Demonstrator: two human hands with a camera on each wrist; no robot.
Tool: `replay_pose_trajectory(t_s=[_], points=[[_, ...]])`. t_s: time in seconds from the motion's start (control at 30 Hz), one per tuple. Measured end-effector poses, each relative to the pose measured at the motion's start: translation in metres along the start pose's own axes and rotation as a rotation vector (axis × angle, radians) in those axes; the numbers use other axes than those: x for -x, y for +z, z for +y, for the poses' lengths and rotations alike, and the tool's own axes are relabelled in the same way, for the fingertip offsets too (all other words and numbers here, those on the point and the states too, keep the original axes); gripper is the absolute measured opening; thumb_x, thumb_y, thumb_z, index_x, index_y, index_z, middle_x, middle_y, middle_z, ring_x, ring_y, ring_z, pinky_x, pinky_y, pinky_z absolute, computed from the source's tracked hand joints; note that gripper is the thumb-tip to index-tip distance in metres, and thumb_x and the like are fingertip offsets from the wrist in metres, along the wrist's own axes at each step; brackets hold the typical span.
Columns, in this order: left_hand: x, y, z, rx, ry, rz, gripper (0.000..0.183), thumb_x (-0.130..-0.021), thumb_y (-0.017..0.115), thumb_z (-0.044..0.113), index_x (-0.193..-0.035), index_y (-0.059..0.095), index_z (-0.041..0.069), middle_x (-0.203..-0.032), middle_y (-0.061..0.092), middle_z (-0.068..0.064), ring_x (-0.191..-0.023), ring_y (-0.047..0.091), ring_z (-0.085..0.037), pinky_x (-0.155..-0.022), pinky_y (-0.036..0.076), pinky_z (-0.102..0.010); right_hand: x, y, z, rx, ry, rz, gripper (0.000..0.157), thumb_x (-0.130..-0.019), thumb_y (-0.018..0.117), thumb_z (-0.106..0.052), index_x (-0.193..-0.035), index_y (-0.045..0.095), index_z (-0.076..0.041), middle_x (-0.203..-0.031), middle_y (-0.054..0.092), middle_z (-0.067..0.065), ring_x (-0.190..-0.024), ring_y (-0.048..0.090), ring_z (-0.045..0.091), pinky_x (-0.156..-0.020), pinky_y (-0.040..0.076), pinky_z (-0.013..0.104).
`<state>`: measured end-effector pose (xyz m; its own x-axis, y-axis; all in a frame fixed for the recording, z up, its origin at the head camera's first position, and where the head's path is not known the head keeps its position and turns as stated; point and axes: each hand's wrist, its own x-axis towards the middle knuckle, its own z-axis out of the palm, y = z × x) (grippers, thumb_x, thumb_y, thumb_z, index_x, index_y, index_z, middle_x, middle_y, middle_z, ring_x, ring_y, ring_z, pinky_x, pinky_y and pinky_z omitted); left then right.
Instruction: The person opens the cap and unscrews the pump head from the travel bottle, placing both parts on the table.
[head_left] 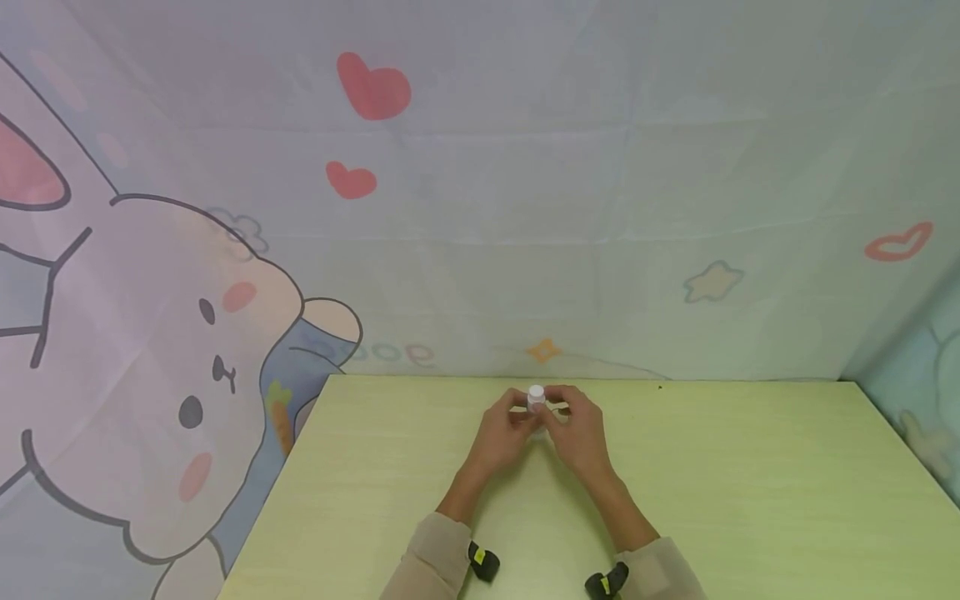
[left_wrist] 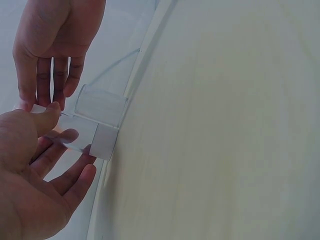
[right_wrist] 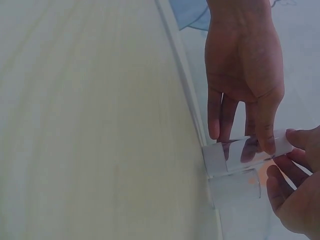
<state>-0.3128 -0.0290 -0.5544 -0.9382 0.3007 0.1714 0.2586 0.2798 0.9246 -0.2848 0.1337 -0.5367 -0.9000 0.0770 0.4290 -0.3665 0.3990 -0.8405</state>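
A small clear bottle with a white cap stands upright near the table's back edge, between both hands. My left hand grips its body, thumb on one side and fingers round the other. At the top, my right hand pinches the cap with thumb and fingers. In the right wrist view the bottle's white lower band sits at the tabletop. A shorter clear cup stands right beside the bottle, on the right-hand side; the head view mostly hides it behind my right hand.
The pale yellow-green table ends just beyond the hands. Behind it hangs a cloth backdrop printed with hearts and a rabbit. A tiny dark speck lies near the back edge, to the right.
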Motion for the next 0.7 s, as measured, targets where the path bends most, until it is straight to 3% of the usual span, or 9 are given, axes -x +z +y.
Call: replay_pose_trajectory(t_s=[0.7], points=[[0.0012, -0.0020, 0.0016, 0.004, -0.008, -0.035, 0.028, -0.105, 0.070, 0.032, -0.126, 0.061, 0.015, -0.141, 0.064, -0.011, -0.125, 0.068, -0.033, -0.095, 0.062, -0.042, -0.0001, -0.0016, -0.0014, 0.032, 0.001, -0.060, 0.029, -0.102, 0.075, -0.016, -0.127, 0.071, -0.003, -0.124, 0.072, 0.012, -0.117, 0.063, 0.037, -0.096, 0.057, 0.052]])
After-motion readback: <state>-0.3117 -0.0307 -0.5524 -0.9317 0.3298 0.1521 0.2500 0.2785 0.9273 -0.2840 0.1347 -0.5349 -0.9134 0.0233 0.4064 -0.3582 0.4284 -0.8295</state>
